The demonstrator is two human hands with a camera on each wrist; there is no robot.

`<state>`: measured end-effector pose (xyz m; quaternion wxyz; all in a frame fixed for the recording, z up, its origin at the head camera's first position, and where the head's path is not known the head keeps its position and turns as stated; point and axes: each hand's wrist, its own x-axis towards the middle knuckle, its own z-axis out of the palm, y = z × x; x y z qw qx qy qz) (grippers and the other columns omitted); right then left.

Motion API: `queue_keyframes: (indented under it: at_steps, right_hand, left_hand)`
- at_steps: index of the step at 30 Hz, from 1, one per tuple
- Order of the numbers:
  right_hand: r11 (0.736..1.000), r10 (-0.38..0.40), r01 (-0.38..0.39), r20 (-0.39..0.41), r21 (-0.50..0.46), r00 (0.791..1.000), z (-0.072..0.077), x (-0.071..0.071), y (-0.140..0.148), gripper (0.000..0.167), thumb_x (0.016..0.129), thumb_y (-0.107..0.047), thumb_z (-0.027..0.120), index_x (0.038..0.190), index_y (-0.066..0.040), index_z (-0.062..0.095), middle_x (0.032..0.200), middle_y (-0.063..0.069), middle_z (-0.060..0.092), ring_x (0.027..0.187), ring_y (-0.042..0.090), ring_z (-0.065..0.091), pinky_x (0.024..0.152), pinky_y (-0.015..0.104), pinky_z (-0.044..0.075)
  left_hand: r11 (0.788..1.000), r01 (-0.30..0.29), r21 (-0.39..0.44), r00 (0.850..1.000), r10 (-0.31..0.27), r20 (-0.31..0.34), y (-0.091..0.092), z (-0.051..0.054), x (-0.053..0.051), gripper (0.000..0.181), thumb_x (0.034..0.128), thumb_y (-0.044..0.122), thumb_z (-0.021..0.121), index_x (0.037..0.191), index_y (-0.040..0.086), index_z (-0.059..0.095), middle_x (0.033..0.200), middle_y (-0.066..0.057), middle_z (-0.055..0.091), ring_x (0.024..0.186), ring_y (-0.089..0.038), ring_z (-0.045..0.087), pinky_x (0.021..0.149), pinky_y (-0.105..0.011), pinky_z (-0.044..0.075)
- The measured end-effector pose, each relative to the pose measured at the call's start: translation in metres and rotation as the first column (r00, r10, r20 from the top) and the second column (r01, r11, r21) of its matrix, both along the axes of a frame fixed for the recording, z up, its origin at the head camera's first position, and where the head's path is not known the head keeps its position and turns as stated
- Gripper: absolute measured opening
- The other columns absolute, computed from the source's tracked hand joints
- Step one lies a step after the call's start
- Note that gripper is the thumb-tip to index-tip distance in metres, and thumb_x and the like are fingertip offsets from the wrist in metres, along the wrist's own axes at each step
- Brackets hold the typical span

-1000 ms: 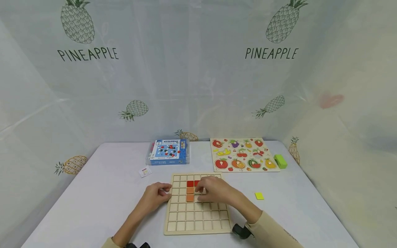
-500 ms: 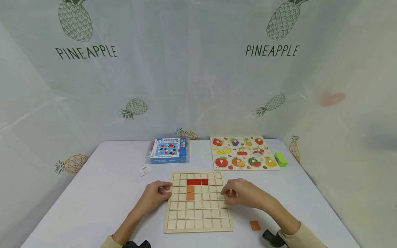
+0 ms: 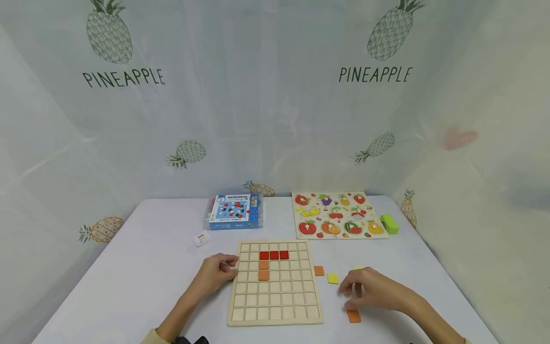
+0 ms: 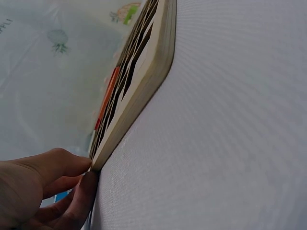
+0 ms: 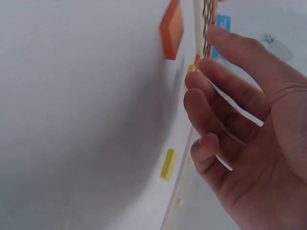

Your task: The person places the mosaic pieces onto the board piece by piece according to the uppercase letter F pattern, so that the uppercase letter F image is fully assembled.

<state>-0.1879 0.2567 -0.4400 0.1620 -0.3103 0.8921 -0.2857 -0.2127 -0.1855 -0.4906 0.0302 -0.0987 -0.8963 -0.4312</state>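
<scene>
My left hand [image 3: 215, 271] holds the left edge of a wooden grid board [image 3: 275, 299]; thumb and finger meet that edge in the left wrist view. On the board lie a row of red tiles [image 3: 274, 255] and two orange tiles [image 3: 264, 270] below its left end. Right of the board, my right hand [image 3: 374, 289] hovers with spread, bent fingers and nothing between them. Beneath its thumb is a loose orange tile [image 3: 354, 317]. Another orange tile [image 3: 319, 271] and a yellow tile [image 3: 333, 278] lie nearer the board. A further yellow tile [image 3: 358, 268] is partly hidden behind the hand.
At the back stand a blue boxed set [image 3: 234, 211] and a fruit puzzle board [image 3: 339, 216]. A green block [image 3: 389, 224] sits beside the puzzle. A small printed card [image 3: 202, 238] lies left of the grid board. A pineapple-print curtain hangs behind the table.
My right hand has moved from over the grid board rightward and toward me, uncovering the third red tile and loose tiles beside the board. The left hand has stayed at the board's edge.
</scene>
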Motion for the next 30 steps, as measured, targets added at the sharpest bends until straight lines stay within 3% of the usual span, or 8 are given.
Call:
queue_keyframes:
  at_steps: [5,11,21,30]
  right_hand:
    - [0.999,0.021,-0.019,0.055,-0.033,0.998,-0.010,0.008,0.013,0.029,0.080,-0.043,0.078,0.101,-0.024,0.071,0.088,-0.014,0.066,0.073,0.001,0.056,0.064,0.018,0.047]
    - [0.995,0.083,-0.079,0.065,-0.068,0.994,-0.016,0.009,0.019,0.029,0.078,-0.040,0.080,0.099,-0.024,0.069,0.086,-0.012,0.064,0.070,0.000,0.056,0.062,0.018,0.048]
    - [0.998,0.049,-0.046,0.111,-0.036,0.993,-0.015,0.005,0.014,0.021,0.079,-0.033,0.080,0.093,-0.024,0.069,0.082,-0.013,0.062,0.071,0.000,0.055,0.061,0.018,0.047]
    - [0.999,0.034,-0.032,0.093,-0.022,0.995,-0.017,0.005,0.013,0.020,0.078,-0.034,0.080,0.091,-0.024,0.068,0.081,-0.015,0.063,0.071,-0.001,0.055,0.061,0.018,0.048]
  left_hand:
    - [1.000,0.017,-0.003,1.000,-0.017,-0.001,0.000,-0.005,0.001,0.032,0.0794,0.009,0.078,0.110,0.002,0.072,0.091,-0.004,0.069,0.070,-0.002,0.059,0.061,-0.018,0.049]
    - [1.000,0.013,-0.007,1.000,-0.013,-0.015,0.000,-0.004,0.001,0.032,0.0787,0.008,0.078,0.109,0.001,0.072,0.090,-0.004,0.069,0.069,-0.004,0.060,0.061,-0.018,0.049]
    - [1.000,0.010,-0.004,1.000,-0.010,-0.010,-0.001,-0.001,0.000,0.032,0.0789,0.008,0.078,0.109,0.002,0.072,0.090,-0.004,0.068,0.070,-0.004,0.060,0.061,-0.018,0.049]
    - [1.000,0.009,-0.015,1.000,-0.009,-0.020,0.000,0.000,0.001,0.031,0.0788,0.008,0.078,0.109,0.001,0.072,0.090,-0.003,0.068,0.070,-0.003,0.059,0.061,-0.017,0.049]
